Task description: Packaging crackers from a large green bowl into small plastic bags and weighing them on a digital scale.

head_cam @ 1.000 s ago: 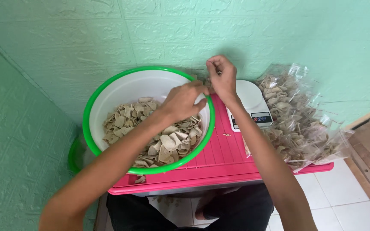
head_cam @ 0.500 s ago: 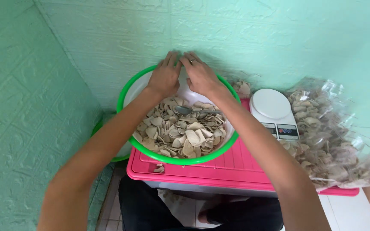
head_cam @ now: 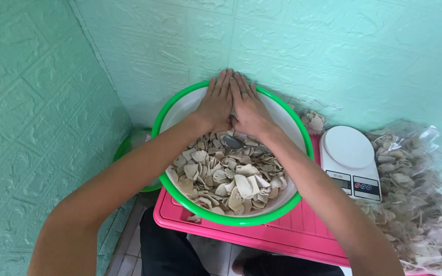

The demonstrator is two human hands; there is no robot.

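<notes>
hands flat and open, side by side, thumbs touching: left hand (head_cam: 217, 104) and right hand (head_cam: 249, 107) pressed palm-down on the far inner wall of the round white plastic basin with green rim (head_cam: 180, 107), holding nothing. pale beige chips (head_cam: 226, 176) fill the basin, metal spoon (head_cam: 232, 141) half-buried near the wrists. basin sits on a pink plastic tabletop (head_cam: 303, 230); white digital kitchen scale (head_cam: 350, 159) just right of it, clear bags of chips (head_cam: 415, 199) beyond.

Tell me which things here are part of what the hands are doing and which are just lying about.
In use:
left hand and right hand, flat inside the far wall of the basin
green-rimmed white basin
pale chips heaped in it
metal spoon on the chips

Lying about:
white kitchen scale
clear bags of chips
pink lid underneath
stray chip
</notes>
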